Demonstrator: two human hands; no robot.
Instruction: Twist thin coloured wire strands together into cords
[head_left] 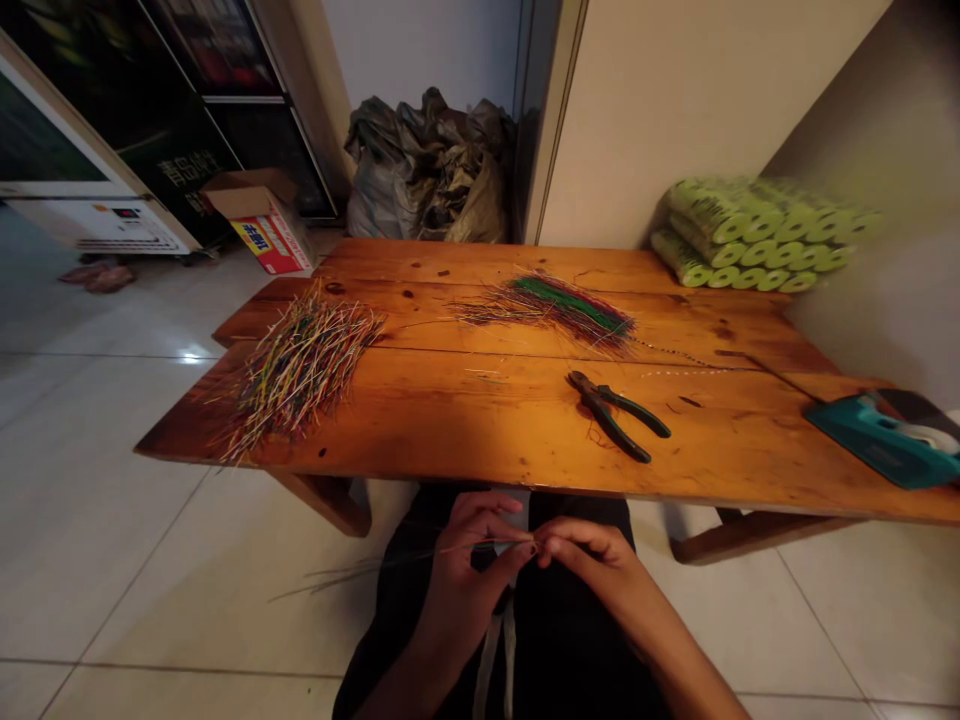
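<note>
Pinching thin wires (360,571) betw. thumb and fingers w/ L hand (469,560), long ends trailing out to its left. Gripping near ends of same w/ R hand (592,555), thumb and forefinger pressed tog.; fingertips of both nearly meeting, low over lap, just short of table (450,430). Exact form of ends at fingertips: can't tell, too small.

Fwd-left of hands, on table: loose pile (307,365) of mixed-colour wires, lying untouched. Straight ahead, slightly R and farther off: neater bundle (574,305), green along top, w/ patterned strand (667,350) running off R. Nearer, fwd-right: pliers (615,432), laid down, handles apart. Far R: teal item (877,440), type unclear.

Progress, judged: partway. Done: wires on table parted into two lots, small set picked up and brought tog. at one end. Left: long ends in hand hanging loose, not visibly fastened along length; plenty of wire unhandled in both lots. No. of pcs finished: can't tell. Quality of join: hidden by fingers, can't confirm.
</note>
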